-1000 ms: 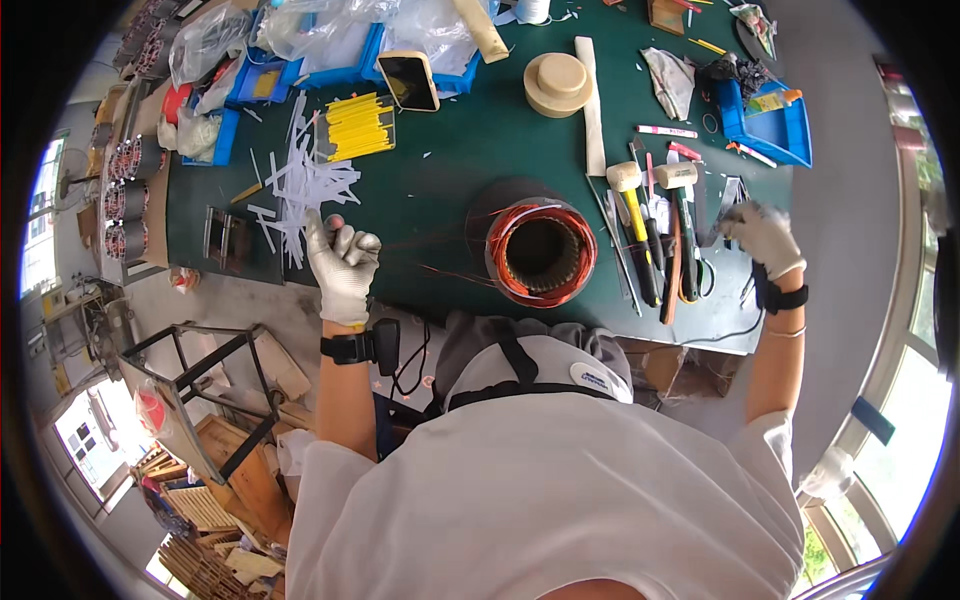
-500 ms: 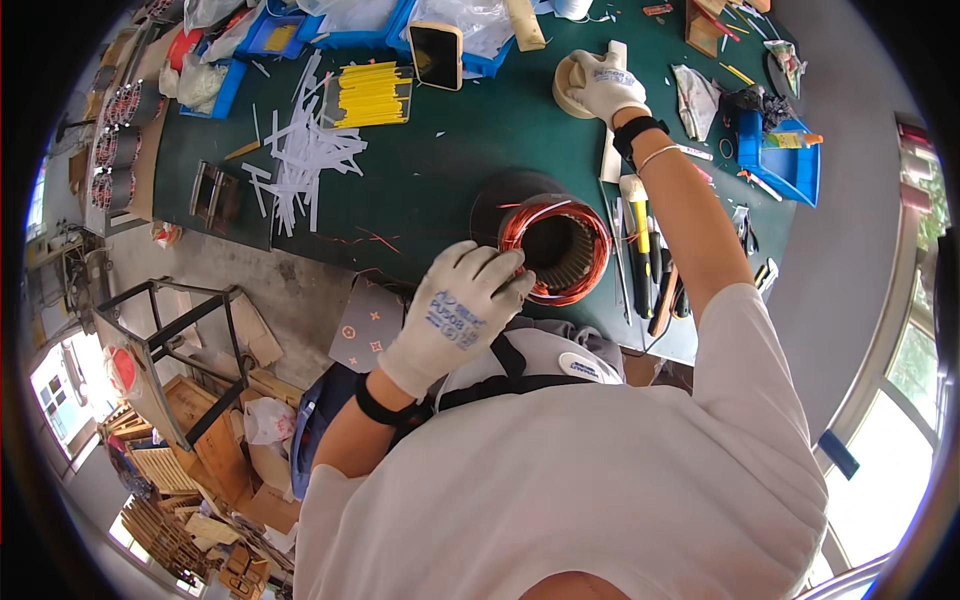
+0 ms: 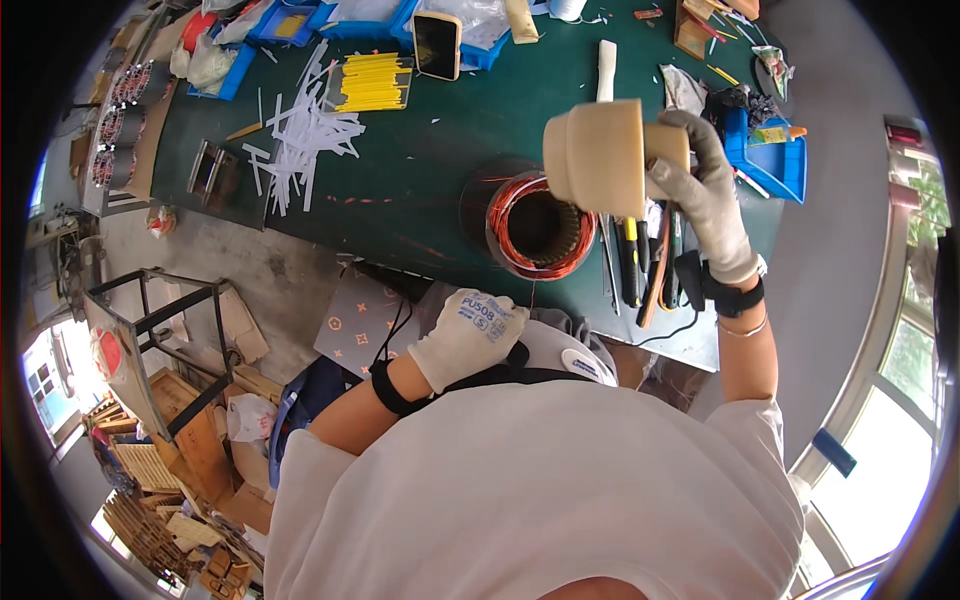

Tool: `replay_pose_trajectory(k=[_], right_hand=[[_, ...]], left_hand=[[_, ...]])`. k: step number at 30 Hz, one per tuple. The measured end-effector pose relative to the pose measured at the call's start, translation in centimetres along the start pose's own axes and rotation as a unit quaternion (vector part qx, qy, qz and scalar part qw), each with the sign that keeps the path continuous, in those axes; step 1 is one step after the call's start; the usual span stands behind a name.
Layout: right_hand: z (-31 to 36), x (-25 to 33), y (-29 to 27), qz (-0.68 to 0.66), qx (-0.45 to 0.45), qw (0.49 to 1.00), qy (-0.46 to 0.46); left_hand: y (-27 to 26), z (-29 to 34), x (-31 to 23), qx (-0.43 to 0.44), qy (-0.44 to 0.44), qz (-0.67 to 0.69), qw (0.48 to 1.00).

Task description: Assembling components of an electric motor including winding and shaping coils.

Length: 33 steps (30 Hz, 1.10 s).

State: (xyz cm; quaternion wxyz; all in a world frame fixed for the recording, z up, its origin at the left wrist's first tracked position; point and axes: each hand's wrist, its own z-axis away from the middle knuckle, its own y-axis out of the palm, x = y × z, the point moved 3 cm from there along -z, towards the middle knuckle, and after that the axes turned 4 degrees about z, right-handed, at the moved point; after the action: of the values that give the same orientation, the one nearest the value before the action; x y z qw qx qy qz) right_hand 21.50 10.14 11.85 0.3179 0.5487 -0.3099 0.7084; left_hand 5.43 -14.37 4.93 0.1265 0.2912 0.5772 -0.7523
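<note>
My right hand (image 3: 715, 195), in a pale work glove, grips the narrow end of a cream stepped cylinder (image 3: 598, 158). This block is raised over the bench, its wide end pointing left. Below and to its left, a motor stator (image 3: 541, 232) stands with its open bore facing up; red-orange copper windings ring its rim. Close to my body, just in front of the table edge, my gloved left hand (image 3: 470, 335) is closed with the fingers curled under. Whatever it may hold is hidden. A thin copper wire hangs from the stator's near rim.
Hand tools (image 3: 645, 265) lie right of the stator, beside a blue tray (image 3: 780, 165). Loose white strips (image 3: 305, 140), yellow strips (image 3: 372, 82) and an upright phone (image 3: 437, 45) occupy the left and back of the green table (image 3: 400, 200). A white-handled tool (image 3: 606, 70) lies behind the block.
My right hand has lifted the cream cylinder off the far table and brought it nearer, to the right of the stator. My left hand has left the stator's windings and drawn back toward my body.
</note>
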Motion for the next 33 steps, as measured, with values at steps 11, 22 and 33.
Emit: replay_pose_trajectory(k=[11, 22, 33], right_hand=[[2.8, -1.1, 6.8, 0.495, 0.092, 0.864, -0.022], [3.6, -1.7, 11.4, 0.686, 0.192, 0.692, -0.113], [1.5, -3.7, 7.9, 0.522, 0.230, 0.796, -0.203]], left_hand=[[2.9, 1.2, -0.9, 0.021, -0.030, 0.043, 0.998], [3.4, 1.1, -0.5, -0.018, -0.057, 0.082, 0.995], [0.4, -3.4, 7.5, -0.313, -0.243, 0.404, 0.824]])
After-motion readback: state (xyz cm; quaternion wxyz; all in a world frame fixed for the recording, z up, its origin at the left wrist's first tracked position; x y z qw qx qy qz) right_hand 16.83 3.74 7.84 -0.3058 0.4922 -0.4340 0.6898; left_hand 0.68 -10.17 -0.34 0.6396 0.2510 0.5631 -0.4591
